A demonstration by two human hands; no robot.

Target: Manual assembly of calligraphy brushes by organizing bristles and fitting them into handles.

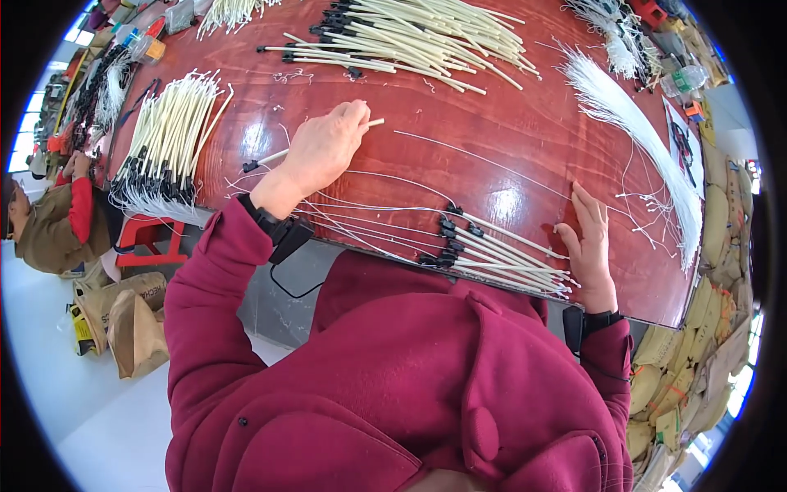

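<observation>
My left hand (321, 152) is over the red table with its fingers curled closed round a thin cream stick. One end of that stick (376, 123) sticks out past the fingertips, and its black end piece (250, 166) shows left of the wrist. My right hand (589, 246) rests at the table's near right, fingers stretched and thumb apart. A thin white wire (484, 157) runs across the table toward its fingertips. Beside that hand lies a row of cream sticks (516, 261) with black end pieces, their long white wires trailing left under my left forearm.
A big pile of cream sticks (426, 37) lies at the far middle, and a wired bundle (174, 131) at the left. White wires (648, 135) fan along the right edge. A plastic bottle (684, 79) stands far right. Another person (61, 217) sits left by a red stool (152, 242).
</observation>
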